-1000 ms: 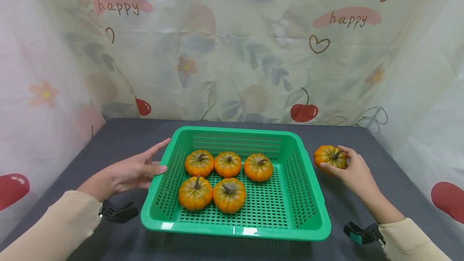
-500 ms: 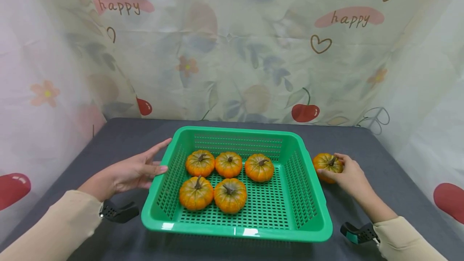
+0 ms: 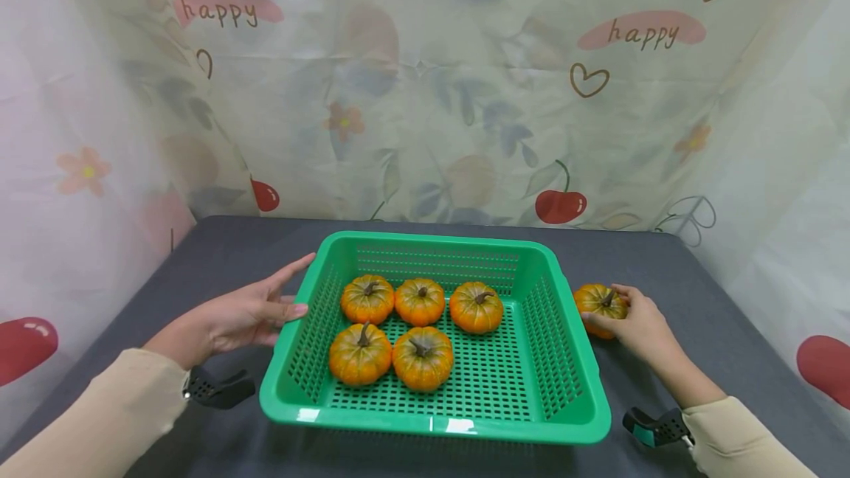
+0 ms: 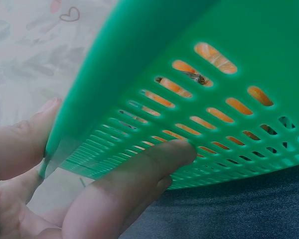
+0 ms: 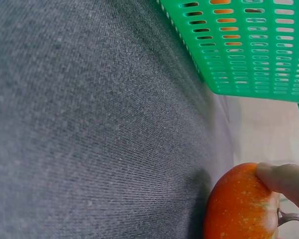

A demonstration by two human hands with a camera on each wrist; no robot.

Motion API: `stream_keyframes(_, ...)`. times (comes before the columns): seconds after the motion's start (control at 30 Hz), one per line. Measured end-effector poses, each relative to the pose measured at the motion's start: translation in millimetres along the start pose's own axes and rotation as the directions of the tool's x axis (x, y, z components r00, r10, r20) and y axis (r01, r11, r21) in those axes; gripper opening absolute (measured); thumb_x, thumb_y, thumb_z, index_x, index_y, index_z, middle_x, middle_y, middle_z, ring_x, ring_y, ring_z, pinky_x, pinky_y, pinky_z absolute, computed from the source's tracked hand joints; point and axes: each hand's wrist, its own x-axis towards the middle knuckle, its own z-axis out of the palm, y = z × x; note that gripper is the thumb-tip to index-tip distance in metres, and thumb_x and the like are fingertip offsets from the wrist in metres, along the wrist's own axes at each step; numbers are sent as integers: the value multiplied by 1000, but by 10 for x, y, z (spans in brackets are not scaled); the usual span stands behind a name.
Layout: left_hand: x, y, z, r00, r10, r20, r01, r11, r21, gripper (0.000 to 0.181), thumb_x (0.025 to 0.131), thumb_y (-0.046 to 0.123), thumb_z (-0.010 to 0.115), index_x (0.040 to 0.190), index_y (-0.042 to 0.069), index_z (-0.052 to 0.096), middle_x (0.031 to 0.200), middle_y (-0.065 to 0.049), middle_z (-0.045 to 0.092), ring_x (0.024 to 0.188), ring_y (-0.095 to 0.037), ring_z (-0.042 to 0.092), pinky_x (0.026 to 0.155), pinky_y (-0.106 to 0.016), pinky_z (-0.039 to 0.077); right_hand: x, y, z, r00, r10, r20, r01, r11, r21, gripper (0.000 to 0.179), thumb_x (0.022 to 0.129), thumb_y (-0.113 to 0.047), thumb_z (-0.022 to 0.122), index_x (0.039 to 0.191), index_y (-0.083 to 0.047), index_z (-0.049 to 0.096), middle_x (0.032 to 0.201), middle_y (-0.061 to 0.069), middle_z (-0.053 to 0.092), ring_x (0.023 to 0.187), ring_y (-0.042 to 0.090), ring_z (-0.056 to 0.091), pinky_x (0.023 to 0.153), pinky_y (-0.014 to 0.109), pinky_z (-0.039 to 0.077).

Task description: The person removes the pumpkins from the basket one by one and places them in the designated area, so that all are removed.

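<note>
Over grey cloth, the left hand grips a basket. We see the right hand pinch a partly hidden pumpkin.

An orange pumpkin is beside the green basket.

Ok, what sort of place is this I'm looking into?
Probably a makeshift booth for recording tabletop work, not a kitchen or shop. Printed sheets wall in the back and both sides, grey cloth covers the work surface, and black devices are strapped near both wrists.
</note>
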Motion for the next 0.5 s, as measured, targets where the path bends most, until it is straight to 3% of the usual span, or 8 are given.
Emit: stream_keyframes(0.5, 3, 5, -10, 1000, 3, 20, -2, 1000, -12, 93, 98, 8, 56, 153, 41, -12, 156, -32, 10, 114, -36, 62, 90, -54, 53, 16, 19, 9, 1000, 0, 7, 0, 1000, -5, 93, 88, -46, 66, 144, 16, 24, 140, 42, 31, 122, 55, 39, 97, 66, 40)
